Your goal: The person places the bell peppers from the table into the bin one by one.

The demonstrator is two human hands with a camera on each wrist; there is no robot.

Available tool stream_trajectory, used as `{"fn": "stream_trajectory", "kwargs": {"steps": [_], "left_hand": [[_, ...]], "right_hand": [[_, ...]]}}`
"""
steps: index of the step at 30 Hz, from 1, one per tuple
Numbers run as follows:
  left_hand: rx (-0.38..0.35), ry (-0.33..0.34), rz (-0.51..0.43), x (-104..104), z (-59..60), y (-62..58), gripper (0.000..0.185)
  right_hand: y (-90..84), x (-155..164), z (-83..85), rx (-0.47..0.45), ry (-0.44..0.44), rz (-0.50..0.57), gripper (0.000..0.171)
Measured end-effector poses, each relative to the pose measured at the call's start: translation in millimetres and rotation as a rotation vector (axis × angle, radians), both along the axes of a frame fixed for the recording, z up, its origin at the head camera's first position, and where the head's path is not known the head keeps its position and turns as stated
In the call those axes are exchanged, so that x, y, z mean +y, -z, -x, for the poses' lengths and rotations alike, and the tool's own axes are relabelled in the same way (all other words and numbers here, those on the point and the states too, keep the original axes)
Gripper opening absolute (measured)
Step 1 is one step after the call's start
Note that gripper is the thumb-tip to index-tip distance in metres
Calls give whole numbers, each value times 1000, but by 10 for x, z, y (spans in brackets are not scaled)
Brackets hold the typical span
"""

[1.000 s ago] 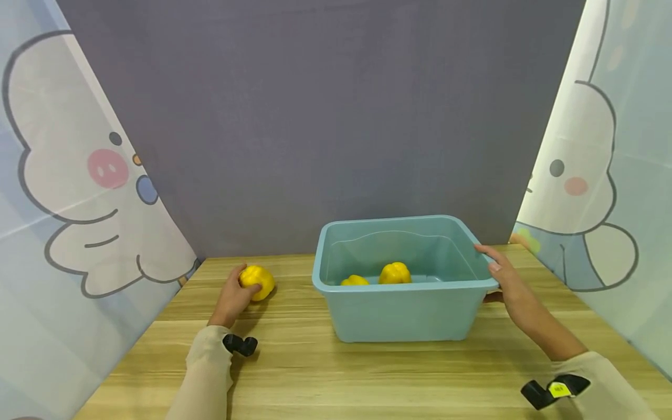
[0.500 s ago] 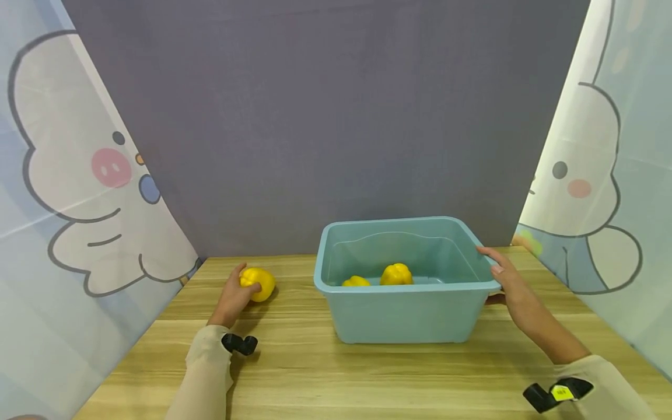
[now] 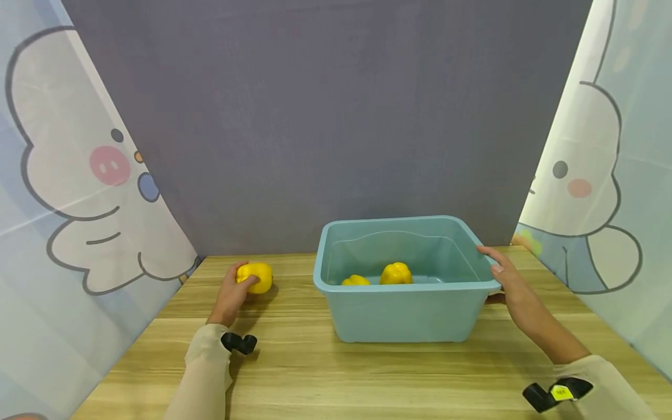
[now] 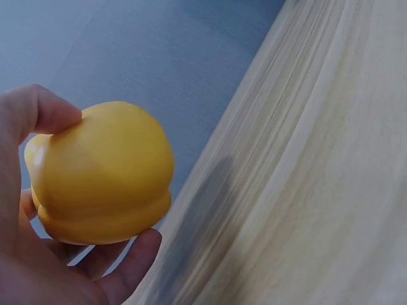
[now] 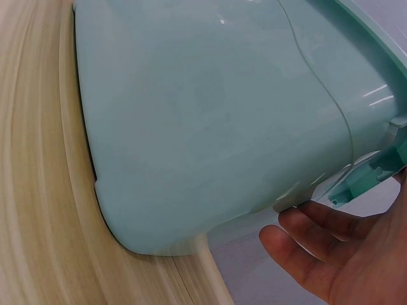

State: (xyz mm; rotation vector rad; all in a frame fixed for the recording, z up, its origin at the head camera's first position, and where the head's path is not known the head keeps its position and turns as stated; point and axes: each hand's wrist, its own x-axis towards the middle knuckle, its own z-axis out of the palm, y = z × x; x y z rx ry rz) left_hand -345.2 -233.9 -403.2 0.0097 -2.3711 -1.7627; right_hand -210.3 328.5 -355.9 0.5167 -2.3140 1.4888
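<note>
My left hand (image 3: pixel 231 296) grips a yellow bell pepper (image 3: pixel 256 277) at the left of the table, thumb on one side and fingers on the other. In the left wrist view the bell pepper (image 4: pixel 105 171) is off the tabletop, its shadow falling on the wood. A blue-green plastic bin (image 3: pixel 404 312) stands right of centre, with two more yellow bell peppers inside, one (image 3: pixel 396 273) in the middle and another (image 3: pixel 356 280) partly hidden by the front wall. At the bin's right side, my right hand (image 3: pixel 517 297) holds the rim, some fingers beneath it.
The wooden table (image 3: pixel 294 379) reaches back to a grey curtain (image 3: pixel 325 128). Printed cloths with cartoon animals hang on the left (image 3: pixel 68 175) and right (image 3: pixel 588 175). Between the left hand and the bin lies a stretch of bare wood.
My left hand has lifted the bell pepper slightly off the table and turned it, drawing it a little back and left. The right hand and the bin stay where they were.
</note>
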Motion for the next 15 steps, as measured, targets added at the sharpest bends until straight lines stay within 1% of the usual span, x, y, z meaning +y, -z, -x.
{"fn": "stream_trajectory", "kwargs": {"steps": [4, 7, 13, 15], "left_hand": [[-2, 3, -35, -4, 12, -5, 68], [-8, 0, -43, -12, 9, -7, 67], [-21, 10, 3, -17, -24, 3, 70], [-34, 17, -2, -18, -33, 4, 71]], "right_hand": [[-3, -1, -13, 1, 6, 2, 48], [-6, -4, -21, 3, 4, 10, 48], [-4, -14, -21, -1, 1, 16, 48], [-4, -20, -18, -4, 3, 11, 48]]}}
